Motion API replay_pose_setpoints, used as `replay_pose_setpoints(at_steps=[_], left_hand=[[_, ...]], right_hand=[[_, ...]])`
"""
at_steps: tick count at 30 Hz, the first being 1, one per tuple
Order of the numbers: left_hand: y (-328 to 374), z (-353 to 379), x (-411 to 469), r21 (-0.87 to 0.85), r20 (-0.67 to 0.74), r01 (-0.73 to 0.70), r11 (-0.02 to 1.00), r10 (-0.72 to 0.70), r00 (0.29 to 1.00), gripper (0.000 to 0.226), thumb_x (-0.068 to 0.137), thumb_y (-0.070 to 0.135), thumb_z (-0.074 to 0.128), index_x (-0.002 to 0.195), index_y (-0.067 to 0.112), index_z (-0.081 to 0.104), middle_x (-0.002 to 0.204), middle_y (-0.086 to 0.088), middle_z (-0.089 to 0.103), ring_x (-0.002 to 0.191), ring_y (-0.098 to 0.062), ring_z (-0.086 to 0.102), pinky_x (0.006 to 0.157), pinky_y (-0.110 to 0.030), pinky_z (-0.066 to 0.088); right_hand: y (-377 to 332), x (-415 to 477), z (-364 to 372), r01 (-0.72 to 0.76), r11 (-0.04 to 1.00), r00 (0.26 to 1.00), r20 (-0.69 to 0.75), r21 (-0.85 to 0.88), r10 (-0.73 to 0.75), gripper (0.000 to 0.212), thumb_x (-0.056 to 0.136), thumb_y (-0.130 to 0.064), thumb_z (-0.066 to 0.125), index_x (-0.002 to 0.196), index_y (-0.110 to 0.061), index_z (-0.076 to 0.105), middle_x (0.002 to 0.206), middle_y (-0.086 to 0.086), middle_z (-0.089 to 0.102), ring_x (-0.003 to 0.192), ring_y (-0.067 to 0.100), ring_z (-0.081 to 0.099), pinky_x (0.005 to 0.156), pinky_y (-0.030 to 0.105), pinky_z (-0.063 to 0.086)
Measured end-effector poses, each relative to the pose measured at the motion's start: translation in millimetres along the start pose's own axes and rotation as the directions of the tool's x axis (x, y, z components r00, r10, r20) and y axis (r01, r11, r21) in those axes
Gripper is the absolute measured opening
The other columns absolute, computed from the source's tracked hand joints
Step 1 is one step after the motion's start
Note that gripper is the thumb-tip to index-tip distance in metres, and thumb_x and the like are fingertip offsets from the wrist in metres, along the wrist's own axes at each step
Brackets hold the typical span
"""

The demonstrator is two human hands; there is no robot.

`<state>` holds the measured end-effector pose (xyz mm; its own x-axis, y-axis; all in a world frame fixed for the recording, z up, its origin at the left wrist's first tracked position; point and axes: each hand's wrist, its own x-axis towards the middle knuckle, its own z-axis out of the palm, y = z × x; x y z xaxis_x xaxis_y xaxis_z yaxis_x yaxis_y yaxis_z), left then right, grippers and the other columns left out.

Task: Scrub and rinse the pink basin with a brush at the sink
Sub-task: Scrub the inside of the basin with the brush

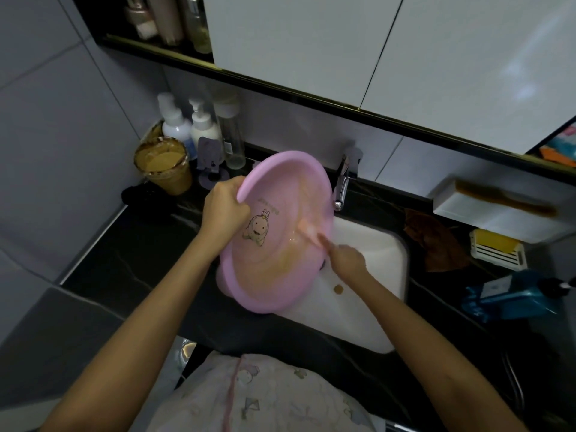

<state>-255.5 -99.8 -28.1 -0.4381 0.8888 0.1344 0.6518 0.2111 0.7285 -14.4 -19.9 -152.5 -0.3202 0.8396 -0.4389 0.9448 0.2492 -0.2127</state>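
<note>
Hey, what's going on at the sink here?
A person is washing a pink basin over the white sink. The left hand grips the basin's rim and holds it tilted toward them. The right hand holds a brush against the inside, blurred as if mid-scrub. A yellowish-brown film smears the inner surface, so the scrubbing isn't finished. No stream shows from the faucet.

Pink basin tilted over white sink, blurred pink brush inside
</note>
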Motion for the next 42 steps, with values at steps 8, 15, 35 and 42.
replay_pose_setpoints(at_steps=[8,15,35,42], left_hand=[[-5.6,-2.1,3.2,-0.009,0.005,0.011,1.0,-0.011,1.0,0.04,0.073,-0.009,0.05,0.105,0.008,0.066,0.084,-0.011,0.065,0.079,-0.025,0.062,0.065,-0.036,0.053],[-2.0,-0.7,1.7,-0.025,0.013,0.004,1.0,-0.003,1.0,0.039,0.075,-0.01,0.049,0.106,0.008,0.065,0.083,-0.007,0.062,0.08,-0.021,0.06,0.064,-0.028,0.044],[-15.0,-9.9,-5.5,-0.114,-0.027,-0.045,0.992,0.042,0.999,0.044,0.071,-0.011,0.046,0.106,0.007,0.066,0.083,-0.014,0.064,0.08,-0.028,0.061,0.066,-0.037,0.051],[-25.1,-11.2,-5.0,-0.154,-0.014,-0.034,0.987,0.032,0.999,0.047,0.069,-0.006,0.047,0.107,0.012,0.066,0.086,-0.012,0.066,0.081,-0.027,0.063,0.072,-0.047,0.055]], right_hand=[[-0.5,4.5,8.0,-0.067,0.99,0.968,0.25,0.124,0.034,0.074,0.081,-0.077,0.036,0.134,-0.026,0.048,0.104,0.004,0.062,0.088,0.023,0.061,0.062,0.028,0.044],[-13.6,-24.1,20.9,-0.089,0.973,0.957,0.289,0.213,0.024,0.065,0.093,-0.066,0.016,0.145,-0.031,0.031,0.134,0.011,0.051,0.102,0.028,0.059,0.086,0.035,0.047],[-12.4,-17.5,-1.6,-0.011,0.972,0.996,0.091,0.235,-0.011,0.047,0.101,-0.022,0.032,0.146,-0.034,0.03,0.144,0.012,0.044,0.11,0.033,0.058,0.08,0.035,0.051],[-25.8,-22.2,24.1,0.051,0.996,0.988,0.141,0.067,-0.06,0.047,0.102,-0.034,0.025,0.149,-0.037,0.021,0.132,0.018,0.05,0.109,0.033,0.057,0.086,0.037,0.046]])
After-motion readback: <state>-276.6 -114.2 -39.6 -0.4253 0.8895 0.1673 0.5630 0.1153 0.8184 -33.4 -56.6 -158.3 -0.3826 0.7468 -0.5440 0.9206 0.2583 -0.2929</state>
